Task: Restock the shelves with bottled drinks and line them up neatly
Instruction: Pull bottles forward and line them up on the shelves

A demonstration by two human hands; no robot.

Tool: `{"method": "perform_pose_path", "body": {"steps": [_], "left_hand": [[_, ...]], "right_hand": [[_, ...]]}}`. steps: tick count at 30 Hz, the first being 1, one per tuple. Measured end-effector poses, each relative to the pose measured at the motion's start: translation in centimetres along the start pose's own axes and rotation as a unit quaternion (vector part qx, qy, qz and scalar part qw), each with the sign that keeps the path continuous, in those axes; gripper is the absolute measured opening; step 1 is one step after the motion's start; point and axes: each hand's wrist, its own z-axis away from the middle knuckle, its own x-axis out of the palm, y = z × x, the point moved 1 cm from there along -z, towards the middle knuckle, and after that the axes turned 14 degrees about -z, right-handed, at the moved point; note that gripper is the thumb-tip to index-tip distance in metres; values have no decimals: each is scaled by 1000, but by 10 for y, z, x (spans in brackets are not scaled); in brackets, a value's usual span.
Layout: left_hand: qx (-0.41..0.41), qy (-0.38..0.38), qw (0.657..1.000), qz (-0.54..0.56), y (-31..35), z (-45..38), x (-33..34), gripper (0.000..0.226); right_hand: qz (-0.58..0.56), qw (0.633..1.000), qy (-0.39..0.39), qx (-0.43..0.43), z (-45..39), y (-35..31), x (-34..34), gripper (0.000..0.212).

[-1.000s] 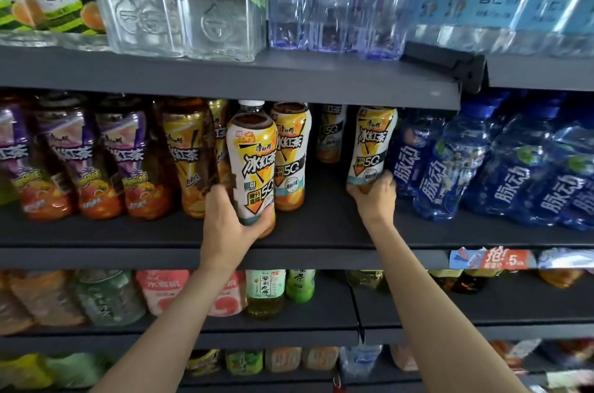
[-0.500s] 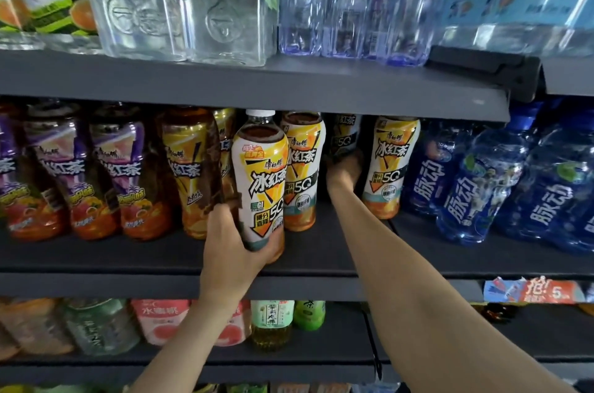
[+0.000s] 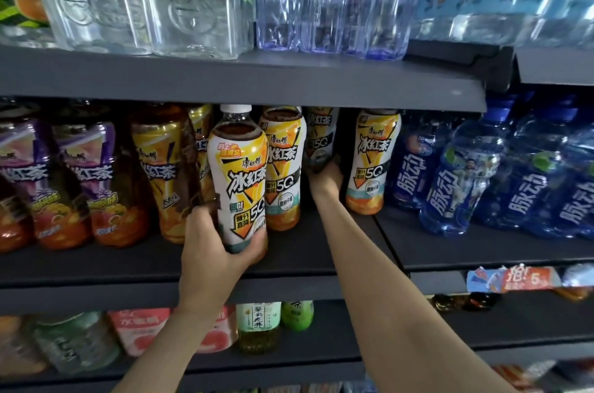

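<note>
1. A dark grey store shelf point(image 3: 96, 267) holds rows of drink bottles, with another shelf above and more below.
2. The left hand point(image 3: 212, 251) is wrapped round the bottom of a white-and-yellow tea bottle point(image 3: 239, 180). The bottle stands upright at the front edge of the shelf.
3. The right hand point(image 3: 326, 179) reaches deep into the shelf and grips the bottom of a back tea bottle point(image 3: 319, 138).
4. A second tea bottle point(image 3: 283, 167) stands just behind the first one.
5. Another tea bottle point(image 3: 373, 164) stands just right of the right hand.
6. Blue drink bottles point(image 3: 463, 180) fill the right side.
7. Purple-label bottles point(image 3: 80, 174) stand on the left.
8. Clear water bottles point(image 3: 199, 0) sit on the shelf above.
</note>
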Motion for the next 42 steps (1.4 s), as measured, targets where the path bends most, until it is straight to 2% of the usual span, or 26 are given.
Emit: {"method": "perform_pose_path", "body": {"steps": [4,8,14,16,18,19,22,23,24,25,27,29,31,35,42], "left_hand": [[1,-3,1000,-22,-1,0,1,55],[2,-3,999,-33,-2,-1,1,56],[0,6,1000,-30,1,-1,-1,53],[7,7,999,-33,2,-1,-2,52],[23,8,999,-37,3,-1,-3,52],[26,7,999,-37,3,-1,-3,53],[18,0,999,-39,4,-1,-3,54],[18,-1,999,-40,4,-1,-3,54],[20,0,999,-42,5,-1,-3,55],[18,-1,999,-43,5,-1,-3,55],[9,-5,999,-43,7,-1,-4,55],[12,-4,999,-44,6,-1,-4,54],[17,-5,999,-43,5,-1,-4,53],[-15,-20,999,-31,4,-1,-3,55],[-24,-23,999,-26,4,-2,-2,56]], "right_hand": [[35,998,-9,-49,29,3,-1,62],[102,991,-62,-54,36,-2,-5,35],[151,982,-112,-17,35,-11,-3,32],[127,986,-104,-29,43,-9,-6,40],[101,988,-87,-73,62,-5,-19,55],[93,986,-72,-122,72,-3,-29,59],[51,950,22,-308,92,-5,-64,49],[37,939,73,-335,93,-3,-74,46],[31,938,120,-324,91,-1,-83,46],[30,950,143,-275,86,1,-89,51],[40,985,109,-124,76,8,-95,66],[55,996,61,-47,67,10,-93,62],[63,995,48,-53,63,7,-86,55],[50,996,6,-70,61,7,-61,54],[81,994,19,-66,53,0,-38,48]]}}
